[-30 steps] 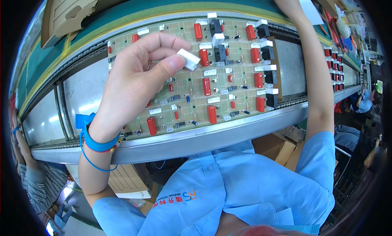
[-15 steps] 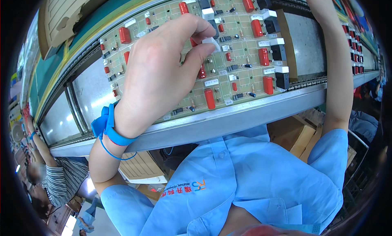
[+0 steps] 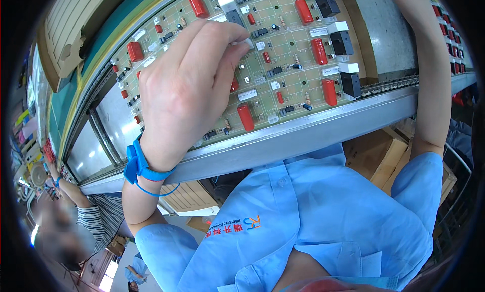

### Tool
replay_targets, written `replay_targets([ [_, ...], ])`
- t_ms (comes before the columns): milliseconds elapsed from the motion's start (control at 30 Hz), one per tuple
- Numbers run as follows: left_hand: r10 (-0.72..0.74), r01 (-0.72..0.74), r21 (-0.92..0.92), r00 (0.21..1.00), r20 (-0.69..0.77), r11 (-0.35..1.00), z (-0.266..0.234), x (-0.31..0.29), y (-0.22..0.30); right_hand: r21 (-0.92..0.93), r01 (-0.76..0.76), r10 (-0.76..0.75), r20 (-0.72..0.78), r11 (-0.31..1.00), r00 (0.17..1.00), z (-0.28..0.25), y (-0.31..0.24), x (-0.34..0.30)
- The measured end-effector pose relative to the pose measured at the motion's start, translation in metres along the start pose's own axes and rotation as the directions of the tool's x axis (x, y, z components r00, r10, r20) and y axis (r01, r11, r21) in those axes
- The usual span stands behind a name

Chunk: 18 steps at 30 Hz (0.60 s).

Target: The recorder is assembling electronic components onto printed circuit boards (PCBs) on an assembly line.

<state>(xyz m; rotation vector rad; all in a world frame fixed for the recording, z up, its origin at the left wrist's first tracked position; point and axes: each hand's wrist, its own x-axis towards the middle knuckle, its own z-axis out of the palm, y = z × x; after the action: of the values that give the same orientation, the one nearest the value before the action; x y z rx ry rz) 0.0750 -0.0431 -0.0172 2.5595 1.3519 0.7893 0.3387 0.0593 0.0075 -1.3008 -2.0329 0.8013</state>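
Observation:
My left hand (image 3: 184,85), wearing a blue wrist strap (image 3: 135,163), reaches over a panel of green circuit boards (image 3: 293,42). Its thumb and forefinger pinch a small white block-shaped part (image 3: 247,42) at the board's surface. I cannot tell whether that part is seated in the board. Around the hand stand red capacitors (image 3: 245,116), and my palm hides part of the panel. Along the panel's right side sit black blocks with white tops (image 3: 341,42). My right forearm (image 3: 432,75) stretches up past the right side, its hand beyond the top edge.
The panel rests on a metal conveyor with a front rail (image 3: 308,131) and chain (image 3: 391,87). A cardboard strip (image 3: 359,37) lies right of it. More populated boards (image 3: 452,39) stand far right. A cardboard box (image 3: 76,29) is at upper left; a co-worker in striped sleeves (image 3: 108,221) is at left.
The view has shifted, and the panel appears slightly higher and further left. My left hand keeps its pinch on the white part. Fingertips of my right hand have left the top edge.

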Motion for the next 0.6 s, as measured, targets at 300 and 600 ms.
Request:
replay_targets([
  [300, 0.028, -0.027, -0.047, 0.999, 0.016, 0.999, 0.0, 0.0, -0.004, -0.006, 0.034, -0.034, -0.02, 0.999, 0.999, -0.001, 0.006, 0.002],
  [600, 0.045, -0.048, -0.074, 0.998, -0.047, 0.996, 0.005, -0.002, -0.005, 0.104, 0.042, -0.039, -0.03, 0.994, 0.999, -0.006, -0.005, -0.001],
])
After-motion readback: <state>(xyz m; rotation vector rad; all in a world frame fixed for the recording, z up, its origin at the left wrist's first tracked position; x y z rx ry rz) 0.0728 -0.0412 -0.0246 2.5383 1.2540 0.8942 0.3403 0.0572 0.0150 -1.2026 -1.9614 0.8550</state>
